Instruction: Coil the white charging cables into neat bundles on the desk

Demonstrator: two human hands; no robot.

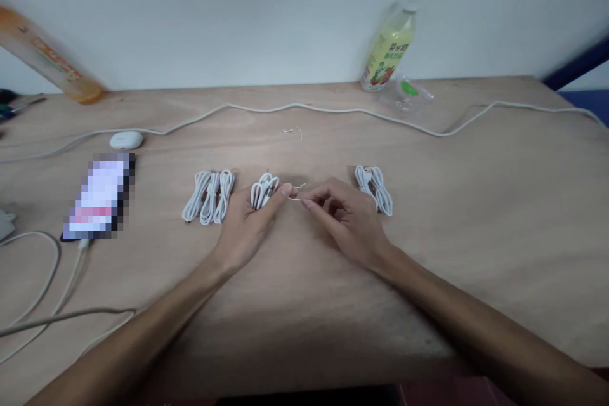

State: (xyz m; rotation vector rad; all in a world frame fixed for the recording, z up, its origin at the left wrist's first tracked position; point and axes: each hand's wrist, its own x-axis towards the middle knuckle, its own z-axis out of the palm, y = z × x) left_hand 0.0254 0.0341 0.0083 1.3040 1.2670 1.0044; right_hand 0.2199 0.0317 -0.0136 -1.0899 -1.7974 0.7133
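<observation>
My left hand (248, 221) is closed around a coiled white cable (262, 193), its thumb stretched along the coil's near side. In a pinch between thumb and forefinger, my right hand (351, 221) holds a thin white twist tie (295, 198) that reaches toward the left thumb. Another thin tie piece (299, 186) shows just behind it; whether the two join is unclear. Three tied cable bundles (209, 196) lie side by side left of my left hand. Beyond my right hand are more tied bundles (375, 187), partly covered by it.
Several loose twist ties (292, 132) lie farther back. A long white cord (295, 106) crosses the table (476, 216). At left are a phone (98, 196) plugged into a cable and a white earbud case (126, 139). Bottles, one orange (61, 66) and one yellow-green (390, 47), stand by the wall.
</observation>
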